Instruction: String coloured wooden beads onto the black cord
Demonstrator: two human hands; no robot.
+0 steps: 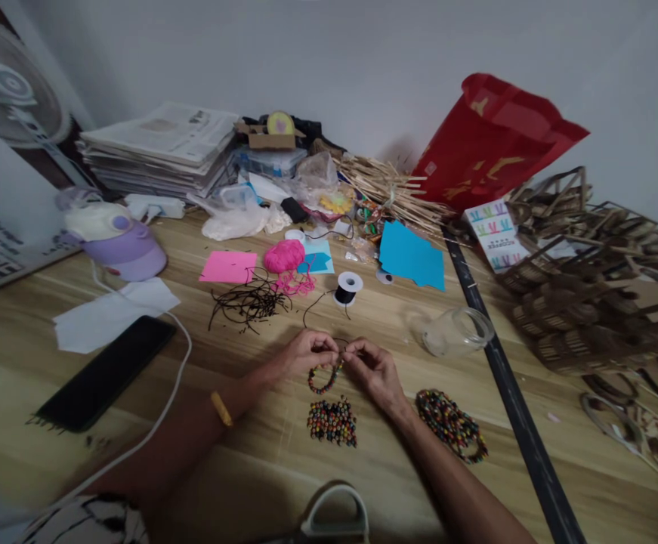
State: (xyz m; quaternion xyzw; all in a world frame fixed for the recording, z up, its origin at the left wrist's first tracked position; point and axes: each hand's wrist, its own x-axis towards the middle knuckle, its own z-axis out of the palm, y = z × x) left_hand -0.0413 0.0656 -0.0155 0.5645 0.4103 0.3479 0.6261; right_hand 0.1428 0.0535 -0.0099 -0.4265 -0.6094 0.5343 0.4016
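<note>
Between my hands hangs a small loop of colourful beads, a beaded bracelet [322, 389], strung on dark cord. My left hand [313, 352] pinches the cord at the loop's left end. Opposite it, my right hand [377, 370] pinches the cord at the right end, its fingertips almost touching the left ones. Just below lies a patch of loose multicoloured beads [332, 423] on the wooden table. A heap of finished bead strands [452, 425] rests beside my right forearm. Beyond my hands stands a white spool of black cord [347, 289], with a tail of cord trailing from it.
Cut black cords [249, 301] and pink yarn [284, 257] lie behind my left hand. A glass jar [458, 332] lies to the right, near a black strip [510, 393]. A phone [105, 374] and white cable are at left. A scissors handle [337, 510] shows at the front edge.
</note>
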